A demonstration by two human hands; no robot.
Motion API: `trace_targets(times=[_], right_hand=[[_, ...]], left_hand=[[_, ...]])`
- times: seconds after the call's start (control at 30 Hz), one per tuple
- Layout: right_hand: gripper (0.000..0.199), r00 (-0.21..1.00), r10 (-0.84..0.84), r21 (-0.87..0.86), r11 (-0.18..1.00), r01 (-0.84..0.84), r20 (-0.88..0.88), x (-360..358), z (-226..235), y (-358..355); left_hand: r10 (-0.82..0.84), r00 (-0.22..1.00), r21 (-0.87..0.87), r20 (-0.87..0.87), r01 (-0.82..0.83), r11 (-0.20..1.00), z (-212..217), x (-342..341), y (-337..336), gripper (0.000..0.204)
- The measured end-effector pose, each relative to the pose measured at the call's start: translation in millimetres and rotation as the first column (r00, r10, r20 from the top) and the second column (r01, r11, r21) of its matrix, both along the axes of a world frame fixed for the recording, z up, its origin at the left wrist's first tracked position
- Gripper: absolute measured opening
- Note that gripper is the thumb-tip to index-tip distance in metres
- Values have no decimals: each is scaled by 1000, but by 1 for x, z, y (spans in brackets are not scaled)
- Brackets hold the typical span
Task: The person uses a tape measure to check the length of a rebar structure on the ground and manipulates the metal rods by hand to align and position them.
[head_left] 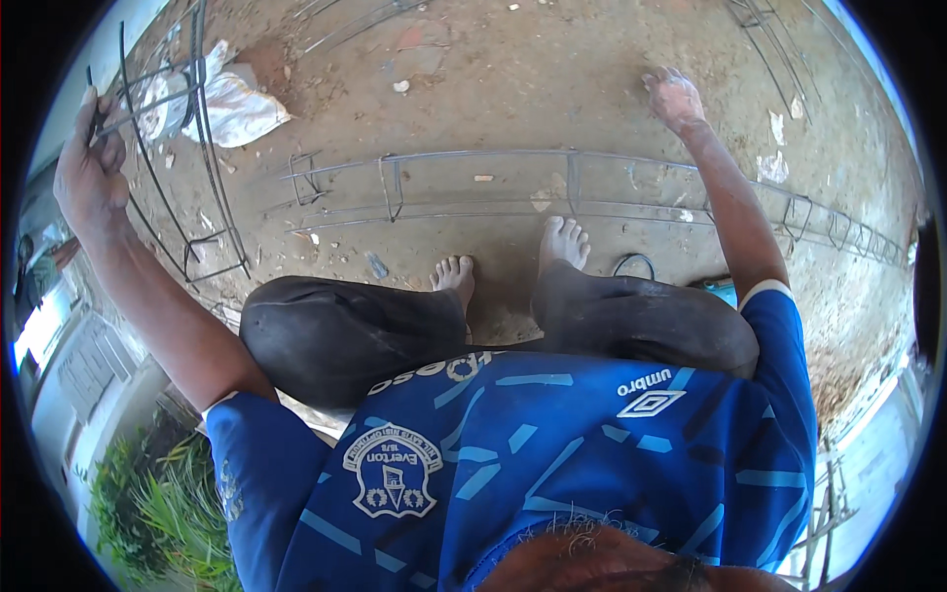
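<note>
At the far left, my left hand [96, 178] is raised with its fingers closed round a thin dark bar of a steel rebar cage [204, 128]. The cage stands tilted, its long rods joined by bent cross ties. My right hand [677, 101] is stretched forward over the dirt at the upper right, fingers loosely bent and slightly apart, with nothing visible in it. Between my arms a second, long rebar cage [473, 154] lies across the ground in front of my bare feet [564, 243]. My right forearm passes over part of it.
A torn white sack [237, 113] lies on the dirt behind the left cage. More steel rods [760, 30] rest at the upper right. Near my right knee are a dark wire loop [634, 262] and a teal item [723, 290]. Green plants [173, 503] grow at the lower left.
</note>
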State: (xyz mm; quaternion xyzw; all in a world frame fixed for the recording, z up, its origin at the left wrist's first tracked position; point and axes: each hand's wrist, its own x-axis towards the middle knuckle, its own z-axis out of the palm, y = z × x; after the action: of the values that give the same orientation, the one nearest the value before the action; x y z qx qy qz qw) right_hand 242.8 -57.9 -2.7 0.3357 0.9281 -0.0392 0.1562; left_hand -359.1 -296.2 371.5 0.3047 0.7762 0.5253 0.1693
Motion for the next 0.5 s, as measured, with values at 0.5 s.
trace_targets(times=[0.5], right_hand=[[17, 993, -41, -28, 999, 38, -114, 2, -37, -4]], left_hand=[[-87, 618, -180, -781, -90, 979, 41, 14, -49, 37]])
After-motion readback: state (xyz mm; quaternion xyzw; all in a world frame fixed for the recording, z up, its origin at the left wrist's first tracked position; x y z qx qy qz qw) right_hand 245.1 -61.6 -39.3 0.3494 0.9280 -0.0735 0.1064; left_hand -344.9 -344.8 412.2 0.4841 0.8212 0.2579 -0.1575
